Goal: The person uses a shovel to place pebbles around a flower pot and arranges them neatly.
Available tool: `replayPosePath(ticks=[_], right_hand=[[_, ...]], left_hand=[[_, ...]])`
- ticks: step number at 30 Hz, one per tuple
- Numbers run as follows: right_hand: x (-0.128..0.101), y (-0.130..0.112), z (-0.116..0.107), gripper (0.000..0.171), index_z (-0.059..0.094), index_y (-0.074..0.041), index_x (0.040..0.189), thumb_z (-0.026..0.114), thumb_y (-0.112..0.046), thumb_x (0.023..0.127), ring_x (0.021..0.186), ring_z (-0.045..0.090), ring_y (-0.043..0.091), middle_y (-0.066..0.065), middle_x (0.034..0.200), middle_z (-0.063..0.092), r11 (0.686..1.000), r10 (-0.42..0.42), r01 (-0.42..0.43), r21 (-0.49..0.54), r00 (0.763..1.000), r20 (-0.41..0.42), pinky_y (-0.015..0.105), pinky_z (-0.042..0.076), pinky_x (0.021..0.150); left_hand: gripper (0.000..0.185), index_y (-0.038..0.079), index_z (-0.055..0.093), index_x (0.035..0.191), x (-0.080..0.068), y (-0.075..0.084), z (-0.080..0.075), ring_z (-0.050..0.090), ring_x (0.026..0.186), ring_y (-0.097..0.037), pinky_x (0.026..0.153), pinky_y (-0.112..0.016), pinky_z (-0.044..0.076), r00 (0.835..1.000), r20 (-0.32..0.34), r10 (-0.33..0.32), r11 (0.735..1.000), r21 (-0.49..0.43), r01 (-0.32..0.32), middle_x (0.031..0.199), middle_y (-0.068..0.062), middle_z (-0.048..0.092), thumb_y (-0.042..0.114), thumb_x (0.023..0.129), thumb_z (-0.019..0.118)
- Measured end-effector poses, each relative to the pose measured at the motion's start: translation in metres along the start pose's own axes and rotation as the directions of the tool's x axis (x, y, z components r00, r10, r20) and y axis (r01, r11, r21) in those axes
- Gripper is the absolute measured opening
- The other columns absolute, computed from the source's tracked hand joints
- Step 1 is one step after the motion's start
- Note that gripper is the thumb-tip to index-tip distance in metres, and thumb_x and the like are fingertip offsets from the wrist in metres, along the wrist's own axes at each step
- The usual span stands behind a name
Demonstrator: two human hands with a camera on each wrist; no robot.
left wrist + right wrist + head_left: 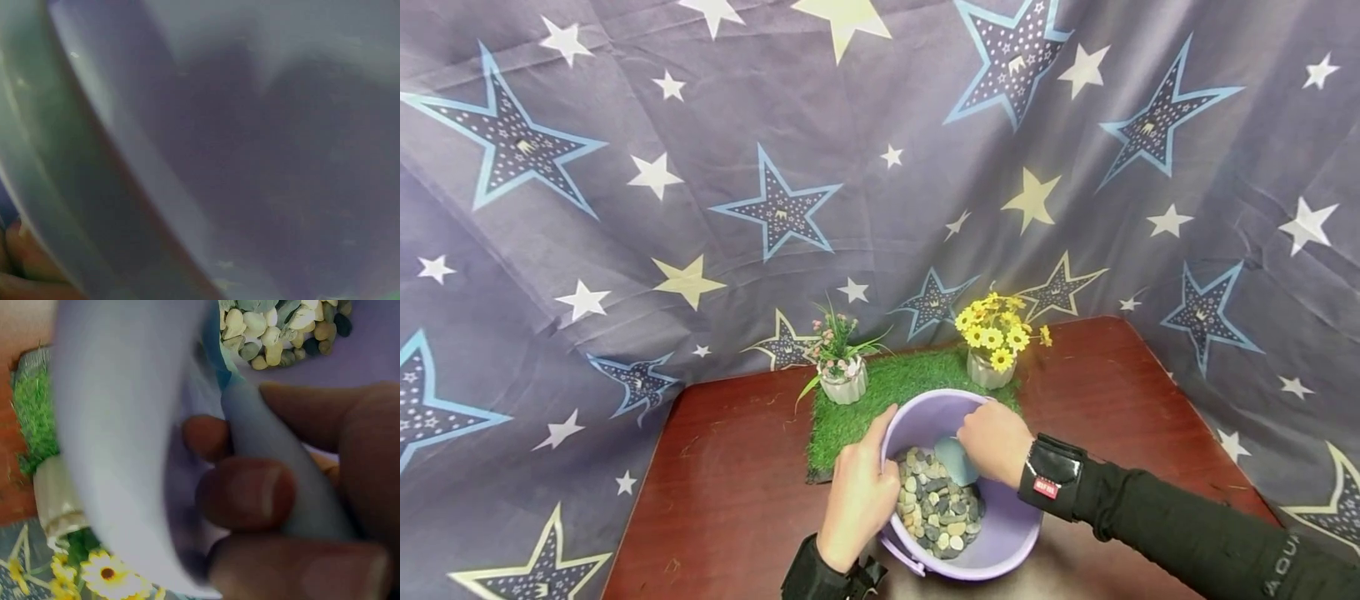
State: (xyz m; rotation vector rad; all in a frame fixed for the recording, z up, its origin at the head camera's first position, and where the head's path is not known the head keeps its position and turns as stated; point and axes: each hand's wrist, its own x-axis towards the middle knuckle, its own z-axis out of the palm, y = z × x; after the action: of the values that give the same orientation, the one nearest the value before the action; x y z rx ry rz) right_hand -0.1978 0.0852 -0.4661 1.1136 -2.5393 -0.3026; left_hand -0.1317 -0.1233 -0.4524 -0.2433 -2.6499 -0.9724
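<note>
A purple bucket [1011, 533] stands tilted toward the head camera, with several smooth pebbles [936, 508] in grey, cream and tan lying inside. My left hand [859, 492] grips the bucket's rim on its left side; the left wrist view is mostly filled by blurred purple plastic, with a bit of finger [31, 256] at the lower left. Inside the bucket, near the right wall, my right hand [996, 437] holds a toy shovel by its pale handle [275, 462]. The shovel's blue-grey blade [955, 460] touches or lies just over the pebbles.
Behind the bucket lies a green artificial grass mat [910, 379] on a reddish-brown table [722, 475]. A pot of pink flowers [844, 379] stands on its left, and a pot of yellow flowers [992, 367] on its right. A grey star-patterned curtain [880, 208] hangs around the table.
</note>
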Motion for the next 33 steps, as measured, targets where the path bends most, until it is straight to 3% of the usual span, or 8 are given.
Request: replayPosePath(ticks=[5,18,24,33], right_hand=[[-0.004,-0.002,-0.002,0.017,0.068,-0.015,0.061,0.08,-0.016,0.073,0.054,0.059,0.02,0.001,0.062,0.064,0.996,0.006,-0.011,0.091,0.998,0.057,0.037,0.053,0.056],[-0.012,-0.001,-0.008,0.029,0.066,-0.012,0.063,0.082,-0.027,0.082,0.055,0.061,0.024,0.005,0.063,0.065,0.952,0.098,-0.152,0.266,0.974,0.205,0.042,0.055,0.058],[-0.019,-0.001,-0.009,0.03,0.064,-0.012,0.066,0.08,-0.029,0.085,0.053,0.058,0.024,0.005,0.062,0.062,0.931,0.122,-0.185,0.316,0.97,0.208,0.045,0.053,0.053],[-0.03,0.002,-0.007,0.033,0.062,-0.013,0.065,0.077,-0.03,0.089,0.053,0.058,0.023,0.004,0.06,0.06,0.92,0.14,-0.189,0.343,0.977,0.162,0.045,0.052,0.052]], left_hand=[[0.068,0.009,0.06,0.144,0.0,-0.001,-0.001,0.074,0.103,-0.036,0.089,-0.051,0.058,1.0,-0.001,-0.015,1.0,-0.005,0.015,0.115,-0.021,0.076,-0.007,0.078,0.057],[0.07,0.012,0.059,0.146,-0.002,0.004,0.0,0.074,0.105,-0.035,0.091,-0.05,0.058,1.0,0.019,-0.012,1.0,-0.019,0.012,0.118,-0.019,0.076,-0.007,0.078,0.058],[0.07,0.012,0.059,0.146,-0.003,0.008,0.0,0.074,0.104,-0.035,0.089,-0.05,0.058,1.0,0.015,-0.005,1.0,-0.005,0.005,0.117,-0.02,0.075,-0.007,0.078,0.057],[0.072,0.012,0.057,0.147,-0.004,0.01,0.004,0.076,0.095,-0.035,0.083,-0.049,0.059,0.998,0.006,0.059,0.998,0.028,-0.059,0.112,-0.02,0.077,-0.007,0.078,0.059]])
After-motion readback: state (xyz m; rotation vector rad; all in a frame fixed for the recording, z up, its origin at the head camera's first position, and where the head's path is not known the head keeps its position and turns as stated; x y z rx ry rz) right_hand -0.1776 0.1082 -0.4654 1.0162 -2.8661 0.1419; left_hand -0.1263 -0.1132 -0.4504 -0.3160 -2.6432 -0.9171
